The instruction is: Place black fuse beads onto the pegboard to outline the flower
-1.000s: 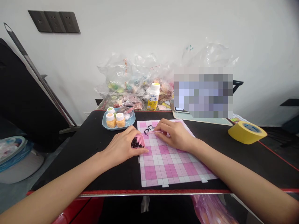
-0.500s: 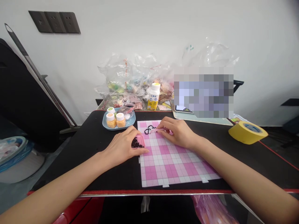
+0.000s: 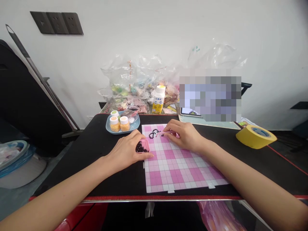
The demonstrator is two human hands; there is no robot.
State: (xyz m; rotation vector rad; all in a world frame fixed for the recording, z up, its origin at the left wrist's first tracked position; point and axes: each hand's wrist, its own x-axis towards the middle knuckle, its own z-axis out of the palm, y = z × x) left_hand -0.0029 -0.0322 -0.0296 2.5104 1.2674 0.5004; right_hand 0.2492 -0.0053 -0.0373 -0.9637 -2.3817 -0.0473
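A pink-and-white checked pegboard (image 3: 176, 165) lies on the black mat, with an outline of small black beads (image 3: 152, 134) near its far left corner. My right hand (image 3: 184, 133) is closed around pink tweezers (image 3: 166, 132), whose tip is just over the board beside the bead outline. Whether a bead sits in the tip is too small to tell. At the board's left edge my left hand (image 3: 131, 147) grips a small pink ridged tray (image 3: 145, 145) between thumb and fingers. Loose black beads (image 3: 141, 147) fill the tray's lower part.
A blue plate (image 3: 109, 127) with lidded bead jars (image 3: 124, 124) stands at the back left. Behind are a white-and-yellow bottle (image 3: 158, 101), plastic bags (image 3: 134, 80) and a partly blurred tablet (image 3: 190, 111). A yellow tape roll (image 3: 250, 137) lies right. A bin (image 3: 26, 170) stands left.
My right hand has shifted slightly to the right with the tweezers, their tip now a little right of its earlier spot. My left hand and the tray stay put.
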